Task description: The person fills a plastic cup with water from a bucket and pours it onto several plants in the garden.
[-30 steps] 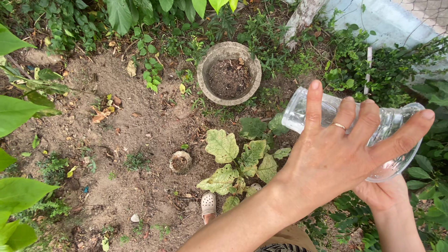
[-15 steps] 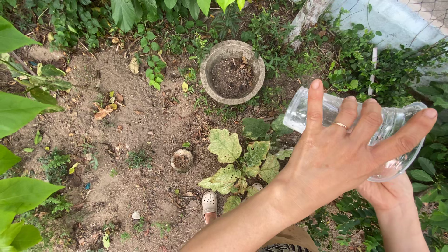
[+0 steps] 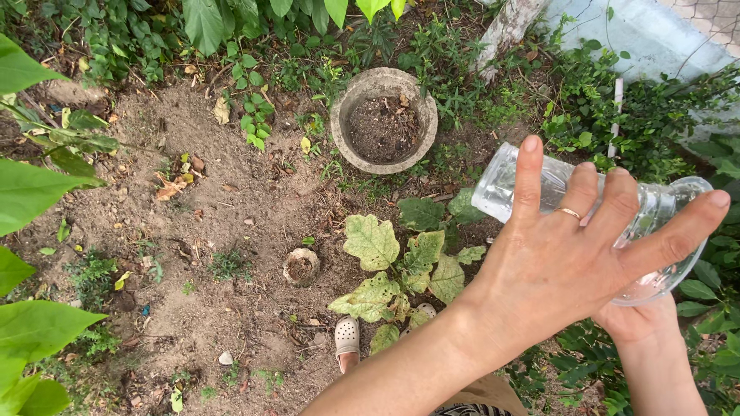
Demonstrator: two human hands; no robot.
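Observation:
My left hand (image 3: pixel 555 262) lies spread over the top of a clear plastic bottle (image 3: pixel 501 189), a ring on one finger. The bottle is tipped on its side with its open end pointing left, above a low plant with yellow-green lobed leaves (image 3: pixel 371 240). My right hand (image 3: pixel 636 320) is under the bottle's wide end at the lower right, mostly hidden by the left hand and the bottle. I cannot tell whether anything is inside the bottle.
A round stone pot (image 3: pixel 339 123) filled with soil stands on bare earth further back. A small round stump (image 3: pixel 299 266) sits left of the plant. My foot in a pale clog (image 3: pixel 345 337) is below. A white stake (image 3: pixel 617 100), a tree trunk (image 3: pixel 505 31) and shrubs line the right.
Both hands and the bottle have shifted slightly down and to the right. The grip looks the same.

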